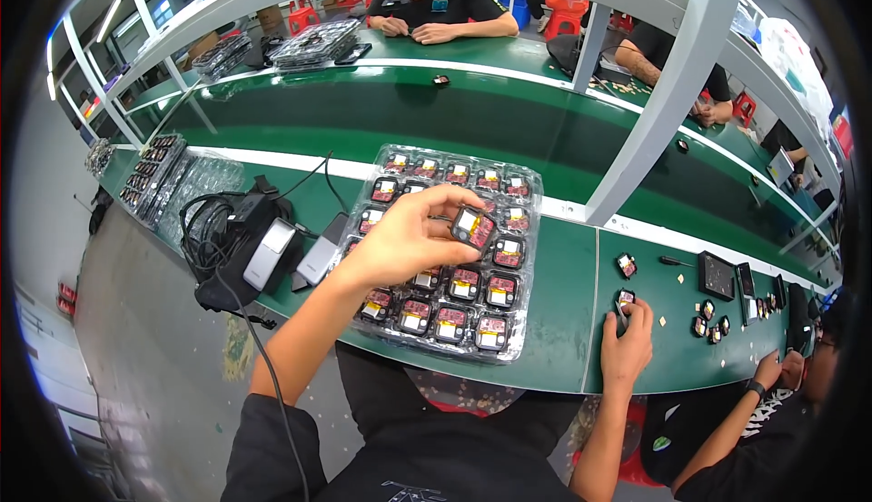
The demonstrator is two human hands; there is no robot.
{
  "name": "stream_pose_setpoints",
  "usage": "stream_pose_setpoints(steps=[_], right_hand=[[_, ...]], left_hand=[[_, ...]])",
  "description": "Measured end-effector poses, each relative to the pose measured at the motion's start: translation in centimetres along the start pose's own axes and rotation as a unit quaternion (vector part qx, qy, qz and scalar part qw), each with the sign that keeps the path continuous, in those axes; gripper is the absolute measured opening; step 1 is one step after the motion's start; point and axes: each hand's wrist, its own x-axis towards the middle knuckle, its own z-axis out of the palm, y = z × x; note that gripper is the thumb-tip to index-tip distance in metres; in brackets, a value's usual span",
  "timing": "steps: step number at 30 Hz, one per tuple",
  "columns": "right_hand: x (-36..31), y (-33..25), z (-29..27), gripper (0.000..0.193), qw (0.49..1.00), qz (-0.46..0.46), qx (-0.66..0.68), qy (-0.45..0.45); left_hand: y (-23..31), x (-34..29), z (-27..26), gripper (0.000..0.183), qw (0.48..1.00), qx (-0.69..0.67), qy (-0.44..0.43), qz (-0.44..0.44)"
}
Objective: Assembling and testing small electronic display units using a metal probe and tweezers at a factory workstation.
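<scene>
My left hand (413, 234) is raised over a clear plastic blister tray (532, 320). Its thumb and fingers pinch a small black square unit (472, 228) with a white, yellow and dark red face. Rows of similar units (451, 323) sit in the tray's pockets beneath, some hidden by my hand and forearm. Off to the right, my right hand (627, 343) rests on the green table, its fingers closed around another such unit (627, 298), whose top shows past the fingertips. A further loose unit (627, 266) lies just beyond that hand.
Left of the tray are tangled black cables (213, 234), a grey-white device (270, 255) and stacked trays (154, 170). A white upright post (668, 93) rises behind the table. On the right, a co-worker's hands (777, 370) are near loose units and a black box (716, 275). Others sit across the green conveyor (300, 116).
</scene>
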Motion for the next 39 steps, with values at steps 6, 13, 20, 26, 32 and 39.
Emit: stream_pose_setpoints(steps=[6,13,20,26,32,39], right_hand=[[0.1,0.1,0.3,0.025,1.000,-0.008,-0.007,0.013],[0.1,0.2,0.1,0.024,0.999,-0.023,-0.005,0.022],[0.1,0.3,0.1,0.023,1.000,-0.017,0.008,0.015],[-0.3,0.7,0.0,0.022,0.999,-0.029,0.007,0.037],[-1.0,0.1,-1.1,0.022,0.969,-0.065,0.240,-0.001],[-6.5,-4.0,-6.0,0.045,0.841,-0.176,0.503,-0.095]], left_hand=[[-1.9,2.2,-1.4,0.039,1.000,0.005,-0.015,-0.001],[-2.6,5.6,-0.9,0.027,0.898,0.381,0.091,0.201],[-3.9,6.9,-1.3,0.020,0.836,0.500,0.053,0.221],[-3.8,6.1,-0.8,0.018,0.839,0.509,0.007,0.194],[0.0,0.5,4.3,0.034,0.813,0.497,0.074,0.296],[-4.8,-8.0,12.5,0.055,0.985,0.080,-0.028,0.152]])
